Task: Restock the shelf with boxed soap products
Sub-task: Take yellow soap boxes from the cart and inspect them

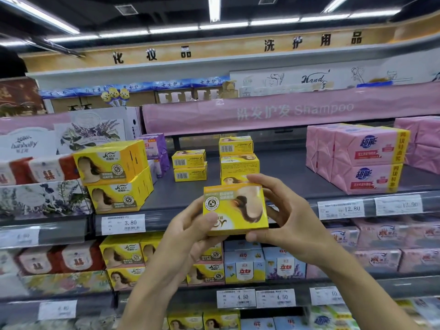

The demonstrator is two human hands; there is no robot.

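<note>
Your left hand [190,231] and right hand [283,215] both grip the yellow soap box [234,209], held upside down before the shelf [273,184]; it looks light, stiff and glossy, so pinch its side edges.

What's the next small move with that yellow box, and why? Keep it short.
Probably turn the yellow box upright: the left hand and right hand grip it with its print upside down, while the front stack on the shelf faces out logo-up.
</note>
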